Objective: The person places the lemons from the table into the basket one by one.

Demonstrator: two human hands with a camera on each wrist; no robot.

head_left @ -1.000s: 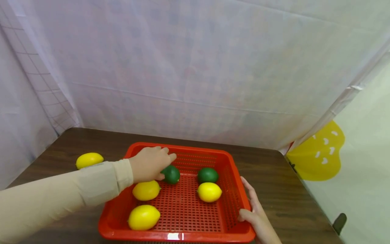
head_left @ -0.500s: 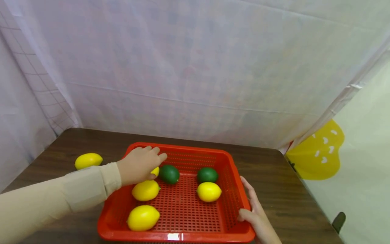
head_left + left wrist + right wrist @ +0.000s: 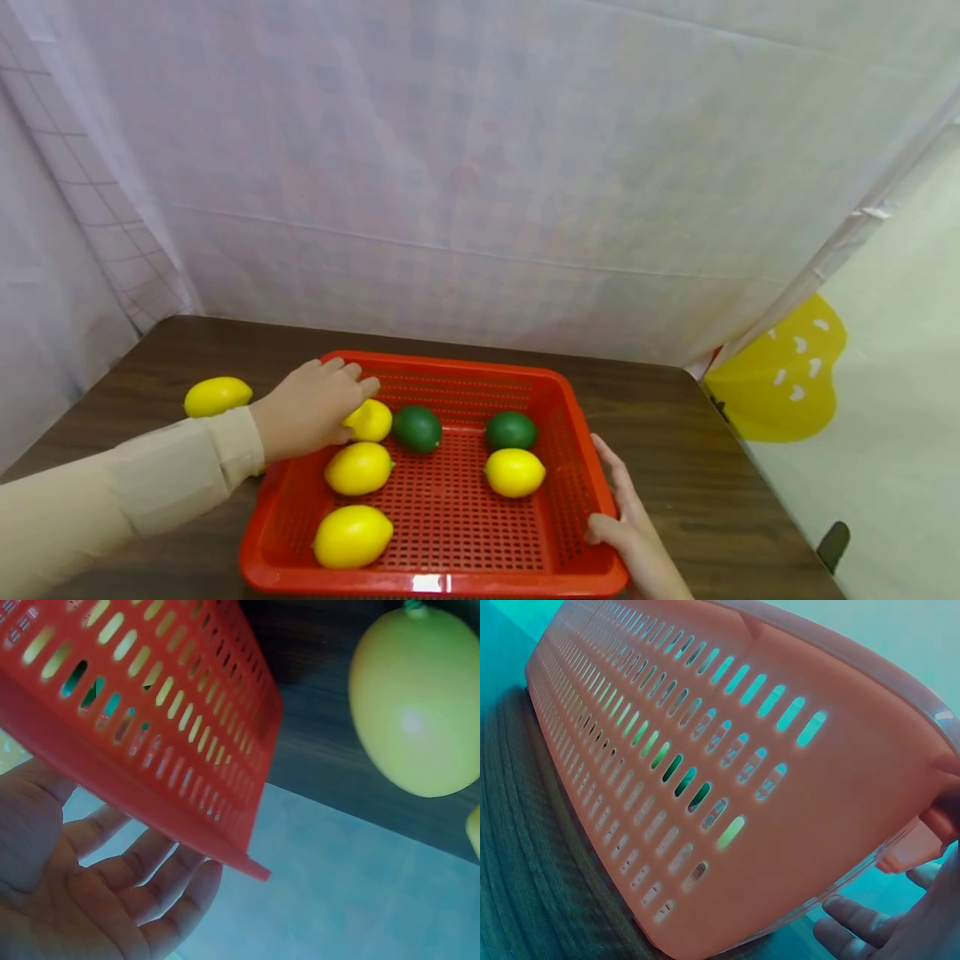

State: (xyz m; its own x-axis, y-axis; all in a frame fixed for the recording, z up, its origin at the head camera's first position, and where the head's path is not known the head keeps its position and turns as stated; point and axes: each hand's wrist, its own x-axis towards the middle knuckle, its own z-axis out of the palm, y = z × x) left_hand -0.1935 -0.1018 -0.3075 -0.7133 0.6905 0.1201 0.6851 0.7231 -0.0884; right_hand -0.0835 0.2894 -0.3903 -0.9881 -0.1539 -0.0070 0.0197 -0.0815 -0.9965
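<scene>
My left hand [image 3: 311, 408] hovers over the left rim of a red plastic basket [image 3: 442, 583], its fingers loosely spread and holding nothing. Just right of its fingers lies a yellow lemon [image 3: 371, 421] in the basket, partly hidden by the hand. Two more lemons, one in the middle [image 3: 358, 468] and one in front [image 3: 352, 537], line the basket's left side. A green lime [image 3: 417, 429] sits beside the rear lemon. On the right, another lime [image 3: 511, 432] rests behind a lemon [image 3: 514, 472]. My right hand [image 3: 630, 525] grips the basket's right rim, thumb inside.
A lemon [image 3: 217, 396] lies on the dark wooden table [image 3: 712, 492] left of the basket. In the left wrist view, part of another yellow fruit [image 3: 474, 829] shows at the edge. A pale curtain [image 3: 465, 183] hangs behind the table.
My left hand has moved left from above the left-hand lime to the basket's left rim, uncovering the rear lemon. The right hand and basket have stayed put.
</scene>
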